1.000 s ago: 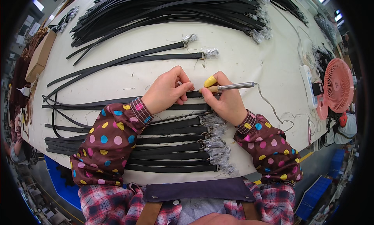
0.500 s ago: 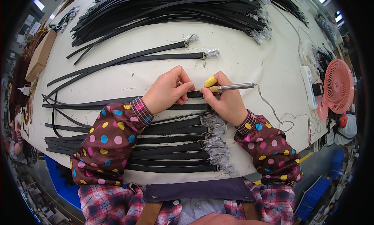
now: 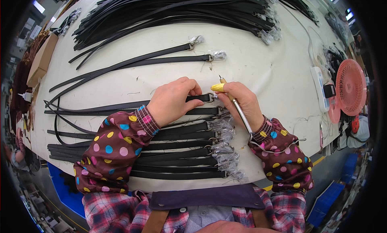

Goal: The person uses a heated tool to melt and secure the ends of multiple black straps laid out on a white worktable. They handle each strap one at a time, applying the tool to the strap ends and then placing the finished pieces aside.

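My left hand (image 3: 173,100) presses down on a black leather strap (image 3: 121,105) lying across the white table (image 3: 258,67), fingers near its metal ring end (image 3: 210,97). My right hand (image 3: 242,100) grips a corded metal tool with a wooden handle (image 3: 238,108), its tip pointing up and away from me, just right of the ring. A yellow cap covers that hand's index fingertip (image 3: 218,87). More black straps with plastic-wrapped ring ends (image 3: 177,152) lie in rows under my forearms.
Two finished-looking straps (image 3: 153,57) lie beyond my hands, and a big heap of black straps (image 3: 173,11) fills the far table. A power strip (image 3: 318,88) and a pink fan (image 3: 350,88) sit at right; a cardboard box (image 3: 40,57) at left.
My right hand has swung the tool from lying sideways across the strap to pointing away from me, its cord now over my wrist. My left hand slid slightly along the strap.
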